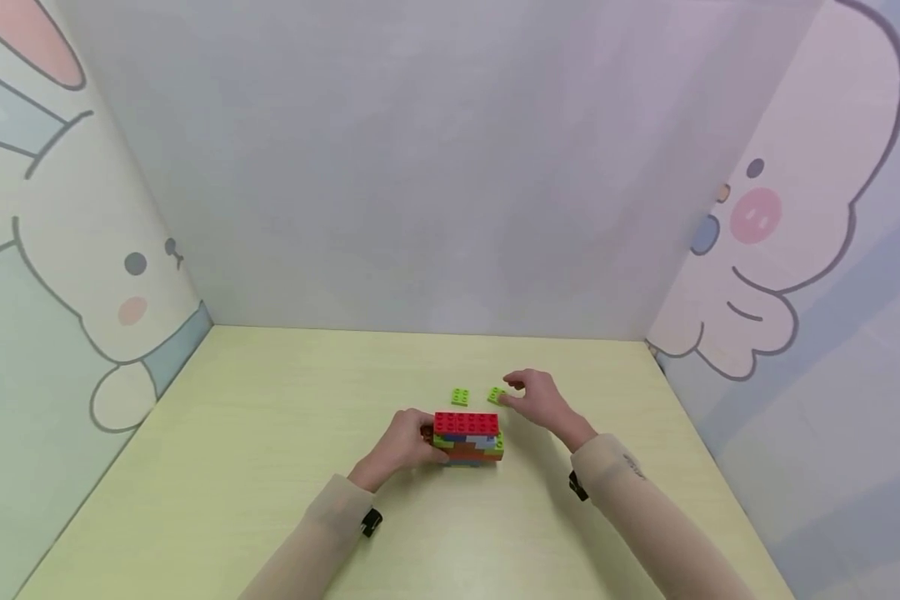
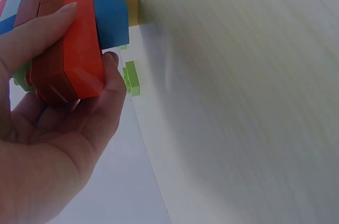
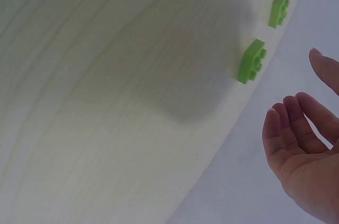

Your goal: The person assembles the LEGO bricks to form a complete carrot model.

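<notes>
My left hand (image 1: 405,439) grips the left end of a block of stacked toy bricks (image 1: 467,423), red on top with blue, green, brown and orange layers below. In the left wrist view the thumb lies over the brown and red bricks (image 2: 85,49) and the fingers curl round underneath. Beyond the stack, two thin lime-green plates with studs lie on the table: a left plate (image 1: 461,397) and a right plate (image 1: 495,394). My right hand (image 1: 542,400) hovers by the right plate, thumb and fingers apart, with nothing between them in the right wrist view.
The pale wooden table (image 1: 285,375) is bounded by a grey back wall (image 1: 420,183). Side walls carry cartoon animals, a rabbit (image 1: 97,267) on the left and a white figure (image 1: 795,183) on the right. Dark wrist devices sit at both sleeves.
</notes>
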A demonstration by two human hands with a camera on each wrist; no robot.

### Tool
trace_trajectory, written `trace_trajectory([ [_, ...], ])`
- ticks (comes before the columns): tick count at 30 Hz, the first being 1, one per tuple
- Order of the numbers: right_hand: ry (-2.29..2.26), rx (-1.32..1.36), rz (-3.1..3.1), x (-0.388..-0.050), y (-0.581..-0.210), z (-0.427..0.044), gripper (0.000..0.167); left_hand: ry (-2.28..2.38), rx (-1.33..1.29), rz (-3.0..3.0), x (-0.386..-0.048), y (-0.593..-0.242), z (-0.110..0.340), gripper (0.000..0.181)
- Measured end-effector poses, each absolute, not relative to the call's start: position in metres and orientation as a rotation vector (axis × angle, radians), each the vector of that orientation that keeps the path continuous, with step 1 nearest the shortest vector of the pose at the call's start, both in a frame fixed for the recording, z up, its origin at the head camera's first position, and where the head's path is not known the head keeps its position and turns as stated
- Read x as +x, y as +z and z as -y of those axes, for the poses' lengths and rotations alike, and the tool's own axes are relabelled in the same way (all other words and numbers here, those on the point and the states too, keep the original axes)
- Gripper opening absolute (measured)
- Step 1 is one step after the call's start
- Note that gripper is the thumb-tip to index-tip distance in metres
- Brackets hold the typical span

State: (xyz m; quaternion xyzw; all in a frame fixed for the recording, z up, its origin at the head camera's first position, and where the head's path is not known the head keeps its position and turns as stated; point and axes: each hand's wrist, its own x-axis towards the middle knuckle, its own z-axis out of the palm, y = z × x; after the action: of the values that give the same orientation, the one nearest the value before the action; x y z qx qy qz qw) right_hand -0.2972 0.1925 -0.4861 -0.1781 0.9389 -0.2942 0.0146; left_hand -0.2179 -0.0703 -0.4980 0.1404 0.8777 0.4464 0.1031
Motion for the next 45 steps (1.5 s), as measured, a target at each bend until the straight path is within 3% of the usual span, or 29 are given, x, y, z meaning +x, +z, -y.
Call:
trace_trajectory([
  [13, -0.824, -0.35, -2.858, -0.314, -0.512, -0.192, 0.051, 1.31, 0.416, -2.588, -0.219, -0.499, 0.066, 0.042],
  [24, -0.677, -0.492, -2.951, -0.315, -0.518, -0.185, 0.041, 1.306, 0.395, -2.602, -0.218, -0.5, 0.064, 0.042],
  [45, -0.893, -0.604, -2.887, -0.287, -0.484, -0.192, 0.032, 1.324, 0.407, -2.587, -0.217, -0.497, 0.069, 0.04],
])
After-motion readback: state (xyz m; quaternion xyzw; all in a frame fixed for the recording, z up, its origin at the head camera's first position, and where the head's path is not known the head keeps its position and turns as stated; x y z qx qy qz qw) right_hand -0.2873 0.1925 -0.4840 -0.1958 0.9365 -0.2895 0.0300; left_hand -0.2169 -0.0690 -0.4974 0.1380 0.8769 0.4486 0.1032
